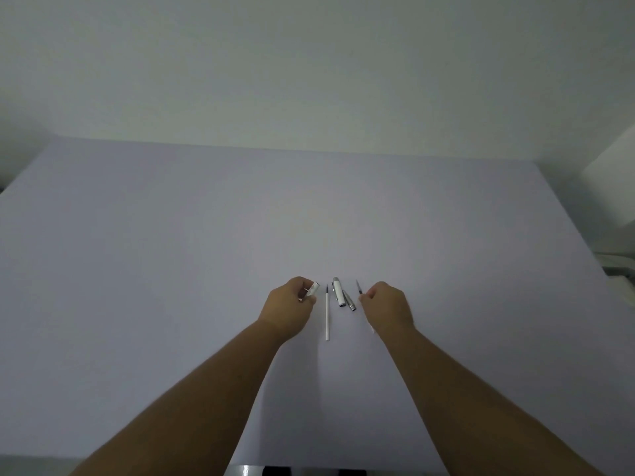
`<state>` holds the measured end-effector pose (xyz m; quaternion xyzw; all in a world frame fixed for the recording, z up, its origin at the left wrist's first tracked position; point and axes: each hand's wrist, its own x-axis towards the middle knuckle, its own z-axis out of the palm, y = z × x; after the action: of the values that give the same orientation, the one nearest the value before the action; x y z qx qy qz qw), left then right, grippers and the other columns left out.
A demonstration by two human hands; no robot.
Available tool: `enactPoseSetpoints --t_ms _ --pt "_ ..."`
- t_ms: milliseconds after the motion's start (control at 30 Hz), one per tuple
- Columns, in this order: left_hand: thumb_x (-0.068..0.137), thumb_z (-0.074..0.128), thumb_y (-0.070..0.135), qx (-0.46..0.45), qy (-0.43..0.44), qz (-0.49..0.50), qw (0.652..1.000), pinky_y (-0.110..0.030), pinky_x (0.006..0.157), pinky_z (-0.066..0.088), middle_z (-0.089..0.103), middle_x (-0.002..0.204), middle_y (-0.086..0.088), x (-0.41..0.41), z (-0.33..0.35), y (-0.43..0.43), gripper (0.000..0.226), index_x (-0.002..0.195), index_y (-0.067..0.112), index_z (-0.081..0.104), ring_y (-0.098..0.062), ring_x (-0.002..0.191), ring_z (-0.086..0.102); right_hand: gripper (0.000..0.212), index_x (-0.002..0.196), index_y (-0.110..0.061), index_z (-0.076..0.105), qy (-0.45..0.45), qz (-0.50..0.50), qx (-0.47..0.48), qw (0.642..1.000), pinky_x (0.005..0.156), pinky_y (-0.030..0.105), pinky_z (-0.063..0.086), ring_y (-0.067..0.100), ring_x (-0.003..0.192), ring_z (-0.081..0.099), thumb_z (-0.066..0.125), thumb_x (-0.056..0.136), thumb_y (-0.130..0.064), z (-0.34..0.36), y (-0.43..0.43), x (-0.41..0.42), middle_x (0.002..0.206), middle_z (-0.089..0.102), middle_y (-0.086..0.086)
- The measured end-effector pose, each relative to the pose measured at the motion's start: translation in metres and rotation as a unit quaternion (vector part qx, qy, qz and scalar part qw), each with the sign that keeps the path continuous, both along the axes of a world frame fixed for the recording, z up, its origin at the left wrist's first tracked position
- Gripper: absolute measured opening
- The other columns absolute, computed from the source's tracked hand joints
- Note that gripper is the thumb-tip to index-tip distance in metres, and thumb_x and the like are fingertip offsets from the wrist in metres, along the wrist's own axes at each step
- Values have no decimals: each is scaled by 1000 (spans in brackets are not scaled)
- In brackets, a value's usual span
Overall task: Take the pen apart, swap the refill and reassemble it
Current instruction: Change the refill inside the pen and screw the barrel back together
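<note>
The pen lies in pieces on a pale lilac table (171, 252). My left hand (287, 309) is closed around a white pen barrel piece (311, 291), whose end sticks out past the fingers. Just right of it a white refill (326, 312) lies flat, dark tip pointing away. A white cap with a silver clip (337, 292) and a small silver tip section (350, 302) rest in the middle. My right hand (386, 305) pinches a second refill (359, 288) near its dark tip; its white tail shows below the wrist.
A white wall rises behind the table. At the right edge stand a white box-like object (611, 187) and some pale items below it. A dark strip with a shiny part (245, 470) shows under the table's front edge.
</note>
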<state>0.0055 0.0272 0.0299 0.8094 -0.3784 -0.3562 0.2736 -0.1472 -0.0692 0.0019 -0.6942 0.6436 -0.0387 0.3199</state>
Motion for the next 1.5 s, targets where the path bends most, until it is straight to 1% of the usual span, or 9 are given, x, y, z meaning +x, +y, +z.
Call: enactPoseSetpoints --t_ms 200,367,533,633,733,867,1033,1267,1500 --pt "92 56 23 -7 -14 45 999 -24 74 41 62 97 1 7 3 6 24 114 16 62 -15 85 54 33 99 -8 67 29 111 -24 993 79 35 51 32 98 64 51 91 -36 13 19 33 101 70 13" --pt "91 59 22 -8 -1 54 998 -24 77 43 64 97 0 11 3 13 23 112 14 63 -15 87 56 25 111 -8 63 120 185 -52 974 85 31 50 26 108 64 47 96 -18 0 39 51 121 65 11" --pt "90 60 22 9 2 52 999 -23 74 41 60 93 2 19 2 22 20 109 14 63 -16 84 55 23 109 -6 63 115 156 -44 980 86 31 50 25 110 62 45 95 -12 -3 50 57 116 66 10" --pt "90 61 23 16 3 39 999 -22 70 41 60 92 1 23 1 25 20 108 14 63 -16 83 55 25 104 -2 64 67 97 -14 993 76 28 48 29 104 63 49 89 -14 2 47 61 109 67 14" --pt "89 63 24 17 5 28 999 -20 64 41 60 88 1 25 0 25 16 103 16 64 -16 78 54 27 96 0 68 -76 -8 1 997 74 31 48 31 91 65 54 85 -20 15 37 63 93 71 15" --pt "87 65 22 18 5 19 1000 -17 56 38 56 80 4 22 0 20 7 93 21 62 -12 70 50 20 91 -7 68 -265 -114 47 956 73 36 52 21 78 64 58 84 -23 30 25 64 81 68 4" --pt "86 66 21 9 11 8 1000 -17 54 37 53 74 8 19 0 14 6 91 21 63 -5 63 47 13 78 -11 66 -307 -132 71 940 58 30 42 12 56 52 57 83 -19 35 23 56 66 61 -1" --pt "86 65 21 5 23 -2 1000 -18 55 37 54 72 9 13 -2 10 4 90 21 64 -5 63 48 16 82 -8 68 -313 -124 67 939 61 30 45 11 57 51 57 86 -19 37 22 47 63 58 -4" --pt "86 66 21 -15 21 -10 1000 -17 56 37 53 71 12 9 2 6 5 90 21 62 -5 64 47 12 70 -13 65 -289 -70 83 951 63 32 45 17 62 51 60 79 -19 36 22 42 65 58 0"
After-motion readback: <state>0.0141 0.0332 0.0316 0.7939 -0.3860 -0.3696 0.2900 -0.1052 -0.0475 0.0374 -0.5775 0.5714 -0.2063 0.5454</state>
